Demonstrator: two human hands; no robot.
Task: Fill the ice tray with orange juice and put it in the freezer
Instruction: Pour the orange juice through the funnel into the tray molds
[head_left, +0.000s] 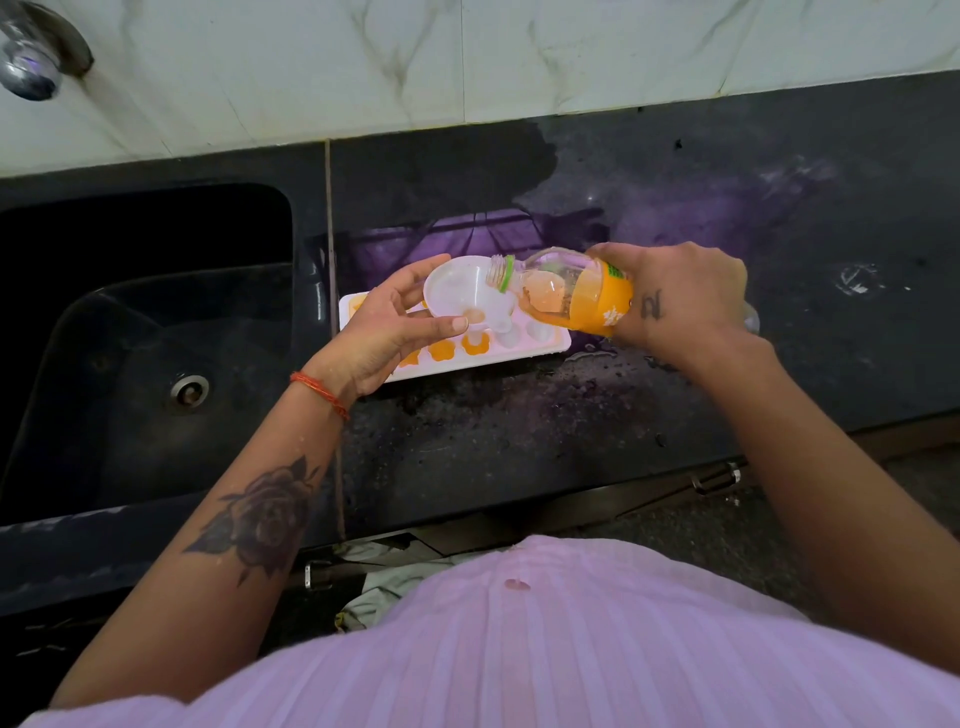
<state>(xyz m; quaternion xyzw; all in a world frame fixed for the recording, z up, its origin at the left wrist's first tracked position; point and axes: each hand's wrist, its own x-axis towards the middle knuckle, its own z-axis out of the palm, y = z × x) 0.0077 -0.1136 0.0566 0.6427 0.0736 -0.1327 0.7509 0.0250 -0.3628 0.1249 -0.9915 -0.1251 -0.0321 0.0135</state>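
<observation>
Ice tray (550, 343), white, flower-shaped cells partly filled orange, is shown on the dark surface (519, 441). A funnel (467, 296) is pinched by left-hand fingers (436, 325); at 3 o'clock, right hand (675, 301) is wrapped around an orange-labelled bottle (576, 293), its writing illegible.

A dark sink (156, 332) with a round drain (189, 391) sits left in the wet black counter (727, 218). A tap (31, 62) juts from the marbled wall (467, 62).

No legible text

White marks are seen on the orange label of the bottle (566, 296), and a dark tattoo mark on the right hand (675, 301); neither can be read.
</observation>
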